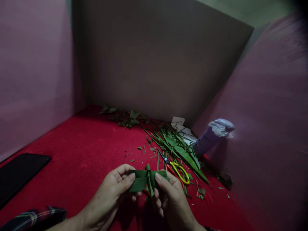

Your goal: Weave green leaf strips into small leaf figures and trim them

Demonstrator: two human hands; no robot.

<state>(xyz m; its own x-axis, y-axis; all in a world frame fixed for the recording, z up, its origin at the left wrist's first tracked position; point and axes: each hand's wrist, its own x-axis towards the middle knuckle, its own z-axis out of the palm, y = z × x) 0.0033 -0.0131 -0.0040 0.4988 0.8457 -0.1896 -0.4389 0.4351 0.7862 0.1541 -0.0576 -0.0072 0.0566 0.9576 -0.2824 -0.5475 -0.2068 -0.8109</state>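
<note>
Between my two hands is a folded green leaf piece (139, 184), with flat wings to each side and a narrow knot-like stem in the middle. My left hand (113, 186) pinches its left wing between thumb and fingers. On the other side, my right hand (172, 191) grips the right wing, thumb on top. Just beyond my right hand lie scissors (179, 171) with yellow and red handles and dark blades, on the red cloth. The undersides of the leaf piece and some fingertips are hidden.
A heap of long green leaves (180, 147) lies behind the scissors. Beside it a purple bottle (208, 139) leans near the right wall. White papers (186, 133), leafy sprigs (131, 120) and scraps are at the back. At left is a flat black object (22, 173) on red cloth (79, 150).
</note>
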